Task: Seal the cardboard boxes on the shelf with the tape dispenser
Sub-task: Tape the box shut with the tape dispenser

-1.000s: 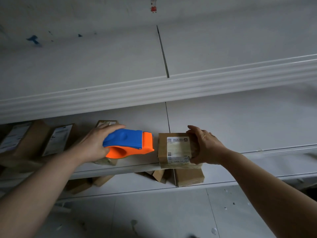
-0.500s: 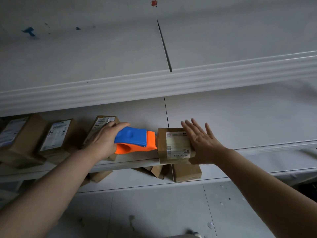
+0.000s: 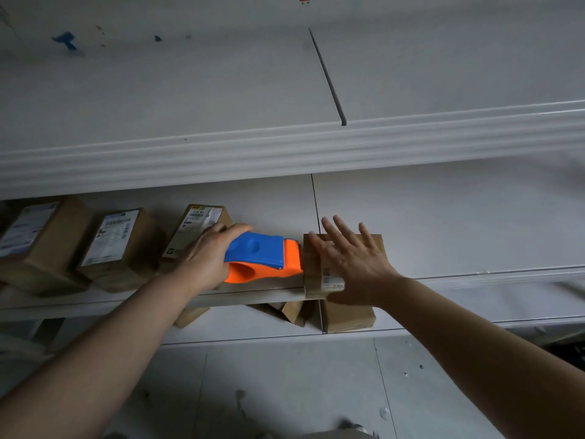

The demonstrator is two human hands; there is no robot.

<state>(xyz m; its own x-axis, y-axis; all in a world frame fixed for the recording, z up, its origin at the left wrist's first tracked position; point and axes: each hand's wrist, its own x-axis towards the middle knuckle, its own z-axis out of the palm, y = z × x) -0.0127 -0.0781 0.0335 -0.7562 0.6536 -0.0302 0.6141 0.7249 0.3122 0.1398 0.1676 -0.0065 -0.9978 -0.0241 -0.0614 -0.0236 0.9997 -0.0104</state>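
Head view: the left hand has its grip wrapped round the blue rear of the tape dispenser, whose orange nose points right, away from that grip, and touches the left side of a small cardboard box at the front edge of the shelf. The right hand lies flat on that box, fingers straight and spread, its grip wide and holding nothing. Left of and behind the left grip stand three labelled boxes on the same shelf, with the upper shelf beyond and above.
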